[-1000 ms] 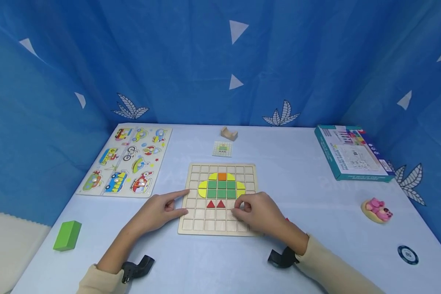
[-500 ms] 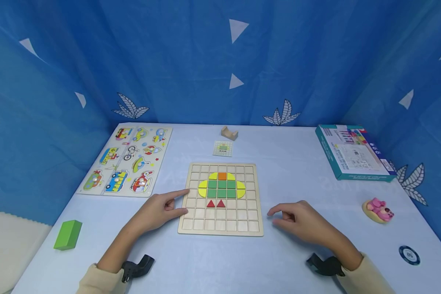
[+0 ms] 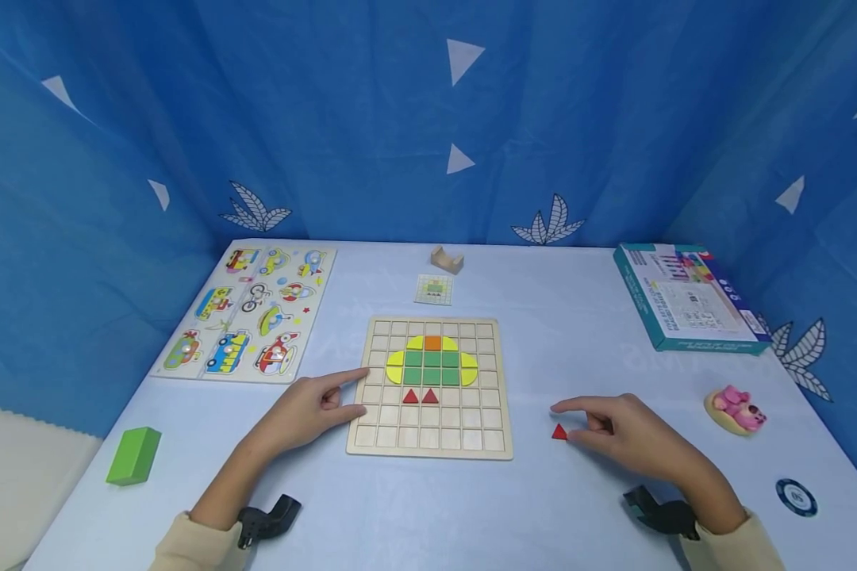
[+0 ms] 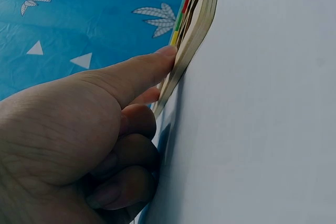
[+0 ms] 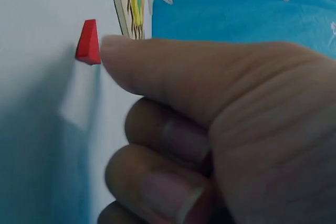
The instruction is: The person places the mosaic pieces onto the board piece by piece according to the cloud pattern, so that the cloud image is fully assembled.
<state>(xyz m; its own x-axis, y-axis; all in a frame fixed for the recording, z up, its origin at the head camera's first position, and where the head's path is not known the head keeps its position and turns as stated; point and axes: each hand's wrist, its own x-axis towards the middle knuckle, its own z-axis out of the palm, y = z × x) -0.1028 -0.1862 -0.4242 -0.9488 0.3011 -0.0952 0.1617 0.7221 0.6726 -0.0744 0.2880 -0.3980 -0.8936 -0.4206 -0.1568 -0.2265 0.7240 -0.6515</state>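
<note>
A square wooden grid board (image 3: 470, 438) lies in the middle of the table. Green squares (image 3: 432, 367), yellow rounded pieces (image 3: 394, 368), an orange square (image 3: 432, 342) and two red triangles (image 3: 430, 396) form a pattern on it. My left hand (image 3: 301, 412) rests at the board's left edge, index finger and thumb straight against it, the other fingers curled. Right of the board, my right hand (image 3: 620, 428) is beside a loose red triangle block (image 3: 559, 432), index finger and thumb apart. In the right wrist view the thumb tip is close to this block (image 5: 88, 43).
A small pattern card (image 3: 434, 289) and a wooden holder (image 3: 447, 260) are behind the board. A vehicle puzzle (image 3: 246, 313) and green block (image 3: 133, 456) stand left. To the right are a game box (image 3: 689, 297), pink bear figure (image 3: 735, 408) and round chip (image 3: 796, 497).
My right hand has moved away from the board to the right, and its thumb and index finger have spread beside the loose red triangle block. The left hand stays at the board's edge.
</note>
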